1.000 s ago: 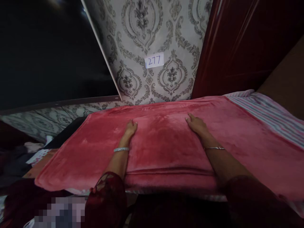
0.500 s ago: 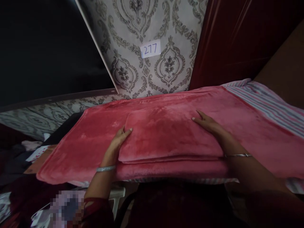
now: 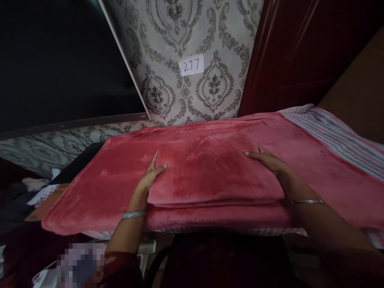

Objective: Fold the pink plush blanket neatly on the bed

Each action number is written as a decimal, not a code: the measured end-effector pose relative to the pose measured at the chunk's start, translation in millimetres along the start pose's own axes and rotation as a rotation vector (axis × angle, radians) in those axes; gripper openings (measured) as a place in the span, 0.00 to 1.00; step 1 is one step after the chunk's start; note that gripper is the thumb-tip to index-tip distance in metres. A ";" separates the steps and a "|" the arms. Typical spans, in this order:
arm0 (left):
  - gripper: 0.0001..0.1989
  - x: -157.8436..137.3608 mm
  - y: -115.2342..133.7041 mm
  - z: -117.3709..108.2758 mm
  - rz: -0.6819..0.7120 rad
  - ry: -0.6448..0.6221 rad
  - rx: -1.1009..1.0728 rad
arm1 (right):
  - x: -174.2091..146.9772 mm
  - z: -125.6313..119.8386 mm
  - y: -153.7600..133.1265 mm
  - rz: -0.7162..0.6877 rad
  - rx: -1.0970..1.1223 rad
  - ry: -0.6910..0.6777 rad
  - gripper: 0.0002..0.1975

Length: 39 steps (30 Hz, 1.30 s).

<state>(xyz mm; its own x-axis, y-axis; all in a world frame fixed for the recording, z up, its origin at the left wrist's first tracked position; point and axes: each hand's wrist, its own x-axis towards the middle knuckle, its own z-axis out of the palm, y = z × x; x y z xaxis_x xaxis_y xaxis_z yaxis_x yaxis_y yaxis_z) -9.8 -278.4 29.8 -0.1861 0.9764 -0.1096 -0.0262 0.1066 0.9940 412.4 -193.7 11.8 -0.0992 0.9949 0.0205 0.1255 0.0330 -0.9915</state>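
Note:
A folded pinkish-red plush blanket (image 3: 207,176) lies in layers in front of me, with its folded edge towards my body. It rests on a larger spread of the same plush cloth (image 3: 117,176). At its left side my left hand (image 3: 151,175) is open, thumb on the top edge and index finger stretched away from me along the side. My right hand (image 3: 268,160) is open at the right side, thumb on the top layer and fingers extended along the edge. The lower fingers of both hands are hidden.
A striped cloth (image 3: 339,132) shows under the plush at the right. Behind stand a patterned wall with a paper marked 277 (image 3: 191,65), a large dark screen (image 3: 66,60) and a dark red door-like panel (image 3: 294,52). Clothes (image 3: 33,240) and a white plastic frame (image 3: 147,250) are at lower left.
My right hand has shifted slightly right and its thumb lies a little lower. My left index finger is stretched out further. The folded blanket is nearly unchanged; the view has tilted slightly.

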 end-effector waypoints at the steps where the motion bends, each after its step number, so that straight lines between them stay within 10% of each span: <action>1: 0.52 1.2 1.4 -2.6 0.042 0.006 0.047 | -2.8 1.0 -6.0 0.018 0.000 0.032 0.39; 8: 0.49 18.5 31.4 -14.6 0.324 -0.003 0.107 | 2.8 -5.3 -48.8 -0.027 0.123 0.064 0.36; 17: 0.32 48.5 -0.4 -2.5 -0.082 0.204 -0.065 | 26.7 2.3 0.2 0.178 0.069 0.091 0.28; 23: 0.34 6.4 -12.8 -6.9 -0.086 0.024 -0.110 | -16.4 -3.4 10.6 0.138 0.007 -0.023 0.28; 39: 0.35 -3.5 -18.2 -4.7 -0.077 0.105 -0.094 | -36.5 -2.9 16.4 0.141 -0.006 0.036 0.30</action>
<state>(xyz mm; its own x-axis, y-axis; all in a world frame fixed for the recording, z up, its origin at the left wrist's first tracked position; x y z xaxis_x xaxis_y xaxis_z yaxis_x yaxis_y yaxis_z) -13.3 -284.7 12.0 -0.2814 0.9406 -0.1899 -0.1354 0.1570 0.9783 420.9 -229.2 -4.8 -0.0449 0.9924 -0.1145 0.1416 -0.1072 -0.9841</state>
